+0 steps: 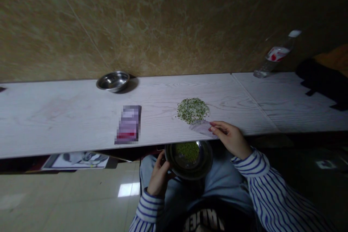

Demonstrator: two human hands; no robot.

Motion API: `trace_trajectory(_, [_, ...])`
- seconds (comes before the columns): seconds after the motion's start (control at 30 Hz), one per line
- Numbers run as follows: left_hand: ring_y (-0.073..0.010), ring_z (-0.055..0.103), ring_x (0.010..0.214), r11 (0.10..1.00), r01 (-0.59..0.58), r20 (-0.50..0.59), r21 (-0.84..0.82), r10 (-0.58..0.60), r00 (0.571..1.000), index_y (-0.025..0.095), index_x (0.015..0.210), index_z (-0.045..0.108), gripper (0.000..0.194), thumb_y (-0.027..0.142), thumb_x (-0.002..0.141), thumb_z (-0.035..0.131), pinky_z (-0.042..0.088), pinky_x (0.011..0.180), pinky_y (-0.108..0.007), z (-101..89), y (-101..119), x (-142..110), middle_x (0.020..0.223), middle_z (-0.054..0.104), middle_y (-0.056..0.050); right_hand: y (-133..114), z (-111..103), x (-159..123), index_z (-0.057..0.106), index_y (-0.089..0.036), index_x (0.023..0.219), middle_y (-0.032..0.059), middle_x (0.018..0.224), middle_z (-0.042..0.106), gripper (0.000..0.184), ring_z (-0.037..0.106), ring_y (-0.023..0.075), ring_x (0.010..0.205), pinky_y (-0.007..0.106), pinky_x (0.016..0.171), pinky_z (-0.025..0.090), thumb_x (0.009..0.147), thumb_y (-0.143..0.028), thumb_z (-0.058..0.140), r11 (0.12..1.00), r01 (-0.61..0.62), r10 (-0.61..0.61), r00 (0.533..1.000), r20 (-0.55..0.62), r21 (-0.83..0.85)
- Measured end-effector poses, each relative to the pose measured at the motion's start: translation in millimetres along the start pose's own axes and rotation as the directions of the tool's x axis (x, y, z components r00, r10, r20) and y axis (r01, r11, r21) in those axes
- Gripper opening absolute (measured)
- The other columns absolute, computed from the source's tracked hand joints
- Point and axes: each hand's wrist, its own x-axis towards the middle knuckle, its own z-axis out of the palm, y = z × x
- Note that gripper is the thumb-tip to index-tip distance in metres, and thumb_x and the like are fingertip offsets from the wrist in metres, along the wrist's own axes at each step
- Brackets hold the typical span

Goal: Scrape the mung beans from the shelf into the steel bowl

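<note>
My left hand (159,178) grips the left rim of a round metal bowl (207,161), held over my lap just below the table's front edge. Mung beans (187,151) lie in the bottom of this bowl. Between the fingers and thumb of my right hand (231,138) is a clear half-round plastic piece (200,128), shaped like a protractor. It rests low over the tabletop at the near side of a spread of mung beans (192,110). Its far edge touches or nearly touches the closest beans.
A second metal bowl (113,82) stands against the wall. A blurred-out phone-like rectangle (128,125) lies on the pale wooden table (67,116). A clear plastic bottle (277,54) and a dark bag (326,79) are on the right. Printed paper (78,160) shows below the table's edge.
</note>
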Motion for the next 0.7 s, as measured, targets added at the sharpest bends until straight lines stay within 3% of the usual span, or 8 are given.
trace_trajectory(0.17, [-0.0163, 0.058, 0.069, 1.000, -0.003, 0.006, 0.000, 0.003, 1.000, 0.017, 0.123, 0.057, 0.072, 0.034, 0.056, 0.078, 0.045, 0.052, -0.024, 5.1, -5, -3, 0.085, 0.065, -0.005, 6, -17, -2, 0.069, -0.016, 0.095, 0.0088, 0.081, 0.074, 0.031, 0.070, 0.0212, 0.074, 0.034, 0.068, 0.057, 0.075, -0.039, 0.067, 0.999, -0.010, 0.013, 0.995, -0.098, 0.031])
trace_trajectory(0.3, [-0.0169, 0.062, 0.071, 1.000, 0.001, 0.019, 0.001, -0.001, 1.000, 0.019, 0.120, 0.059, 0.067, 0.033, 0.057, 0.078, 0.049, 0.058, -0.027, 12.4, -2, -3, 0.094, 0.067, -0.007, 4, -24, 4, 0.069, -0.018, 0.094, 0.0074, 0.082, 0.074, 0.026, 0.070, 0.0211, 0.076, 0.033, 0.069, 0.056, 0.075, -0.036, 0.067, 0.999, 0.022, -0.025, 0.998, -0.063, -0.049])
trace_trajectory(0.5, [-0.0207, 0.064, 0.077, 1.000, 0.027, 0.014, 0.014, -0.027, 1.000, 0.018, 0.119, 0.056, 0.063, 0.032, 0.060, 0.077, 0.048, 0.055, -0.026, 13.2, -5, 1, 0.096, 0.068, -0.008, -11, -1, 28, 0.071, -0.020, 0.094, 0.0049, 0.086, 0.075, 0.019, 0.070, 0.0185, 0.079, 0.031, 0.075, 0.055, 0.081, -0.028, 0.059, 0.970, 0.159, -0.131, 0.979, 0.156, -0.183])
trace_trajectory(0.7, [-0.0231, 0.064, 0.087, 0.998, 0.053, -0.008, 0.035, -0.052, 0.999, 0.022, 0.125, 0.052, 0.072, 0.036, 0.059, 0.076, 0.047, 0.054, -0.025, 3.6, -6, 8, 0.118, 0.064, -0.011, -10, 14, 62, 0.071, -0.019, 0.095, 0.0055, 0.088, 0.076, 0.019, 0.070, 0.0180, 0.081, 0.030, 0.074, 0.054, 0.081, -0.022, 0.058, 0.955, 0.205, -0.170, 0.970, 0.173, -0.213])
